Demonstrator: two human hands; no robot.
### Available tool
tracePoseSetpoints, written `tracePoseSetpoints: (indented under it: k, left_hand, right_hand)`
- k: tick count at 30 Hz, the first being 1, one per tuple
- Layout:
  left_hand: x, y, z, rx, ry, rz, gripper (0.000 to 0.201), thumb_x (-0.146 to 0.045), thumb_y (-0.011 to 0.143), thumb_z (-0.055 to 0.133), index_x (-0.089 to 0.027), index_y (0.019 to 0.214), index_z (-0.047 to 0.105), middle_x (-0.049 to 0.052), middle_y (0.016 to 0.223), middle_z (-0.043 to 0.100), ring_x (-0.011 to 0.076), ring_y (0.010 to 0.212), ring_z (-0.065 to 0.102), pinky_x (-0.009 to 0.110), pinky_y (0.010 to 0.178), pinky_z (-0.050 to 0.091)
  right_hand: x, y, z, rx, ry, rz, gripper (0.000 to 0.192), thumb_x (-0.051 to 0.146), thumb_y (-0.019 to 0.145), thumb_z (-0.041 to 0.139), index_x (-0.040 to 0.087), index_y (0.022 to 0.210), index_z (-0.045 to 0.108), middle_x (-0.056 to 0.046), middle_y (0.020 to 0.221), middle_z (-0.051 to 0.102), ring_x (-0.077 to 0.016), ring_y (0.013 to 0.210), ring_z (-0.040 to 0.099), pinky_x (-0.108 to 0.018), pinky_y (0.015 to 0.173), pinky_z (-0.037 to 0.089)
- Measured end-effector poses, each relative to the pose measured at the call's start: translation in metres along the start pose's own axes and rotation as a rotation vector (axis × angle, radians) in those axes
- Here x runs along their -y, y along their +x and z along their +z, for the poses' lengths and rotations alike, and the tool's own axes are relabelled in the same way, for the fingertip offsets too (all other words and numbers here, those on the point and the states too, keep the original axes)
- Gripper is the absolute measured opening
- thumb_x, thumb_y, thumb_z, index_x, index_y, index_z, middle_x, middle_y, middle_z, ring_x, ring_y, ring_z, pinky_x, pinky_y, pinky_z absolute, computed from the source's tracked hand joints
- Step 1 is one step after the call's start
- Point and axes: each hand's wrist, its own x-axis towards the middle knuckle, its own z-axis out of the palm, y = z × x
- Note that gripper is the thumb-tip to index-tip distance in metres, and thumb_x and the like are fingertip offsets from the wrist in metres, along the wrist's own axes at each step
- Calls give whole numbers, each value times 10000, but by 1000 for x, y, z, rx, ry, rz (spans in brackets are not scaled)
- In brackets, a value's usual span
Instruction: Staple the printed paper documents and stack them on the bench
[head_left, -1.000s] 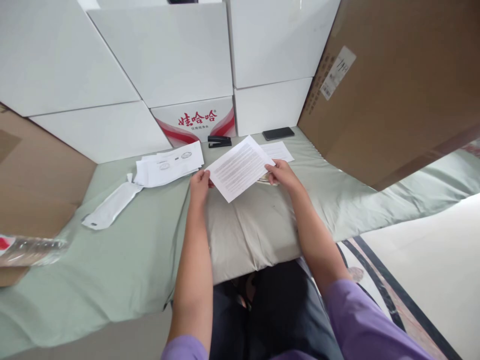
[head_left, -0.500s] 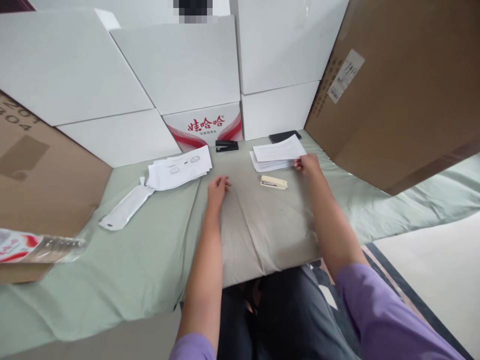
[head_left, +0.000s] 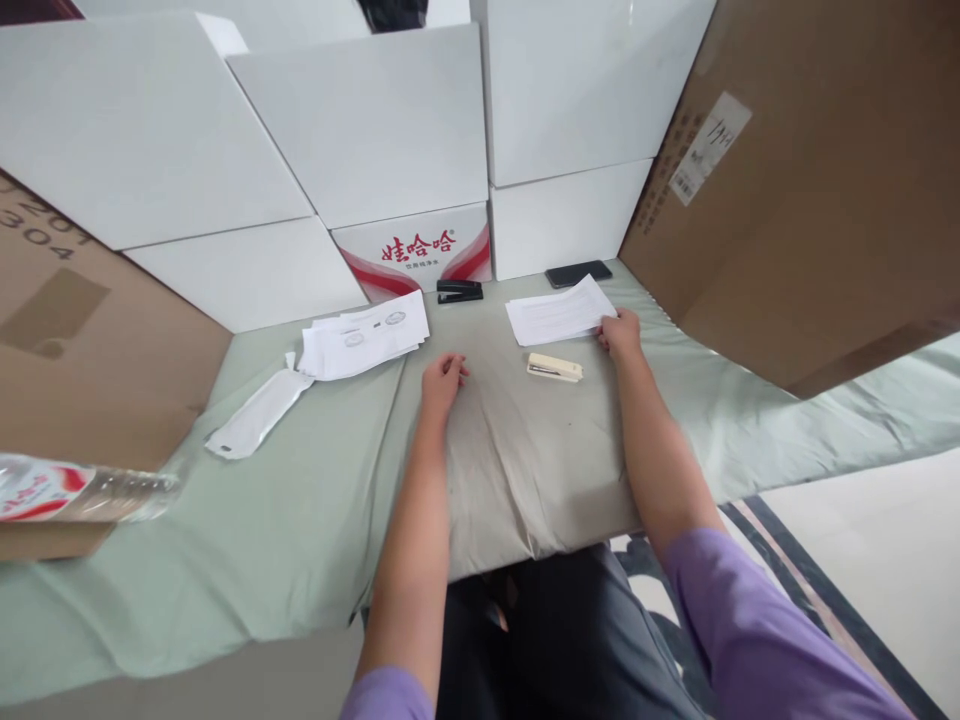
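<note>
1. Where the right hand (head_left: 619,335) reaches forward, its fingertips rest on the near right corner of a small stack of printed sheets (head_left: 559,311); the hand lies flat and loose, touching the paper without gripping it
2. The stack lies on the grey-beige cloth (head_left: 525,450) at the far side of the work surface, slightly tilted, its far corner close to a dark phone (head_left: 578,273)
3. Just beside the stack, on its near side, lies a cream stapler (head_left: 554,367), between the two hands and nearer to the right one
4. The left hand (head_left: 442,383) rests palm down on the same cloth, fingers loosely curled, holding nothing
5. To the left of that hand lies a second, fanned pile of white papers (head_left: 367,335), some with round stamps, on pale green fabric (head_left: 225,540)
6. Further left lies a long white envelope-like sleeve (head_left: 259,413), touching that pile's corner
7. A black stapler (head_left: 460,291) sits at the back, in front of a white carton with red characters (head_left: 416,248)
8. White boxes (head_left: 360,120) and brown cardboard (head_left: 810,170) wall in the surface
9. A plastic water bottle (head_left: 75,490) lies on its side at the far left edge
</note>
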Motion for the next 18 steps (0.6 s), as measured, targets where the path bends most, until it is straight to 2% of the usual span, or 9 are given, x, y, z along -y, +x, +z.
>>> tracePoseSetpoints:
  k: [3,9,12,15,18]
  left_hand:
    - [0,0,0,0,-5,5,240,-373,912,524,-195,908,684,14,731,690,115,535,569,243,582,432]
    - [2,1,0,1,-14,10,236,-378,911,530,-194,907,678,14,730,688,115,537,567,244,580,428]
    - [3,2,0,5,-15,20,240,-384,910,530,-194,907,678,14,731,686,111,531,560,241,577,421]
    - [3,2,0,-4,-33,10,233,-372,906,534,-189,911,678,14,731,685,107,520,559,241,576,430]
    - [0,1,-1,-24,-61,-22,236,-367,904,530,-181,919,675,1,695,653,103,467,514,246,526,409]
  right_hand:
    - [3,-3,0,-37,111,65,295,108,825,482,128,1057,663,37,586,496,-88,395,385,-204,391,304]
    - [7,-7,0,-11,102,65,302,94,852,470,119,1067,680,27,576,515,-89,381,378,-206,386,261]
    - [6,-6,-2,12,45,68,357,170,892,513,102,1218,643,2,606,569,-99,401,395,-227,427,334]
    - [4,-5,-9,-29,-59,65,586,279,908,585,61,1443,488,-43,645,624,-152,490,521,-283,548,455]
    - [10,-9,-21,-105,-165,-1,672,294,909,615,-10,1481,432,-93,683,657,-220,727,659,-334,774,509]
